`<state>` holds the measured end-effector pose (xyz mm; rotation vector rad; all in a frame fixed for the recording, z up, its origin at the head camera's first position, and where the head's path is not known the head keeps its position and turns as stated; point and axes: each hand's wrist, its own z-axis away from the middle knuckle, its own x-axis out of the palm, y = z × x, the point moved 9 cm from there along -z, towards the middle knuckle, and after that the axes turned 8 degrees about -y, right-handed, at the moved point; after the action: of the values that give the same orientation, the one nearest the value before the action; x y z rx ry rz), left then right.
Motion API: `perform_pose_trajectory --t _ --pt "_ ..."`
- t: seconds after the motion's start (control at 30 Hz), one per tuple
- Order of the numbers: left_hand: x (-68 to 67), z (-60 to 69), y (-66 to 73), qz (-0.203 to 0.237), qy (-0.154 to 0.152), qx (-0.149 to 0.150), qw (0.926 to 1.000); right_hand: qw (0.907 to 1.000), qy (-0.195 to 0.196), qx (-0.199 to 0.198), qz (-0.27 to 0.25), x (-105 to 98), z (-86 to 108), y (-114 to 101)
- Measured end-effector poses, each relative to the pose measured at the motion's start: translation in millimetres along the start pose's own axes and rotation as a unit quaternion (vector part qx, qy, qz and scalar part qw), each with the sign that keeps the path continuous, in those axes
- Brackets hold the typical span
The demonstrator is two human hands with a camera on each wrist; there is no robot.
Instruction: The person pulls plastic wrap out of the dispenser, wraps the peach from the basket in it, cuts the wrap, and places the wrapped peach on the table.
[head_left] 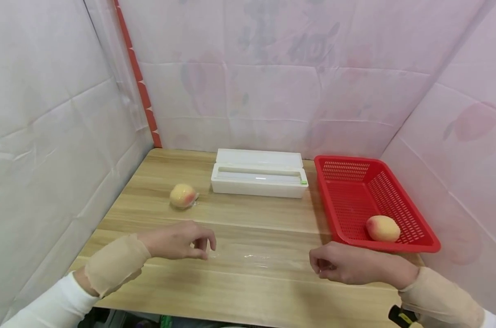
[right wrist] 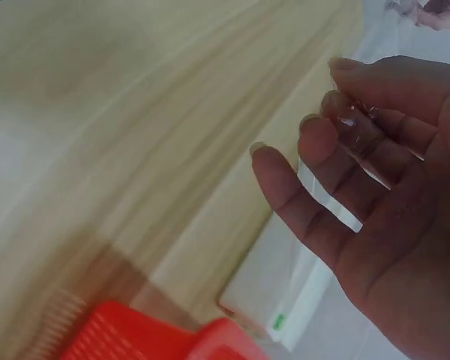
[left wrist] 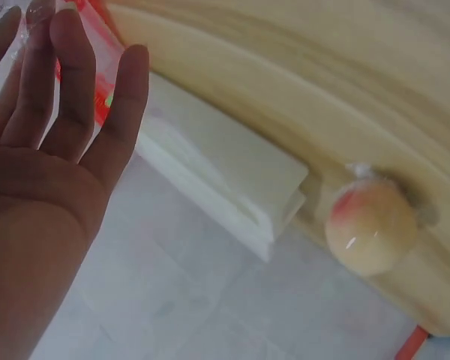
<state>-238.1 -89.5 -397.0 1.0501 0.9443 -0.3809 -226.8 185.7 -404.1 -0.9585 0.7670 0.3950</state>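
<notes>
A sheet of clear plastic film stretches between the two hands, just over the wooden table. The left hand pinches its left end between thumb and fingers; in the left wrist view the left hand has its other fingers loosely bent. At the film's right end, the right hand pinches it, and the right wrist view shows clear film at the fingertips of the right hand. Beyond the left hand lies a film-wrapped peach, also seen in the left wrist view.
An open white film box stands at the back of the table. A red basket at the right holds one peach. White sheets hang behind and at both sides.
</notes>
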Motion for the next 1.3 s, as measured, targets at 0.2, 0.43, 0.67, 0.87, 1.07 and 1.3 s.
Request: perform_pose_trajectory --t 0.2,0.43,0.67,0.87,1.07,1.3 --pt "25.0 -10.4 -8.8 -0.066 -0.007 -0.007 0.9978 0.9998 -0.013 -0.011 0.003 27.7 -15.1 18.0" --pt "58.5 -21.1 -19.2 -0.163 -0.009 -0.001 0.9865 0.9943 0.031 -0.063 0.081 46.4 -26.2 25.3" --pt "78.5 -24.3 -25.4 -0.235 0.012 -0.003 0.9719 0.9949 0.033 -0.056 0.077 61.1 -37.4 45.2" --pt "87.2 -25.9 -26.3 -0.266 0.026 0.01 0.9635 0.997 0.03 -0.032 0.064 69.0 -43.0 57.7" --pt "89.7 -23.0 -27.0 -0.275 0.041 0.016 0.9604 0.9975 0.033 0.002 0.063 71.8 -47.0 66.7" --pt "100.6 -28.7 -42.2 -0.272 0.004 -0.028 0.9617 0.9979 0.034 0.018 0.052 75.0 -52.0 74.4"
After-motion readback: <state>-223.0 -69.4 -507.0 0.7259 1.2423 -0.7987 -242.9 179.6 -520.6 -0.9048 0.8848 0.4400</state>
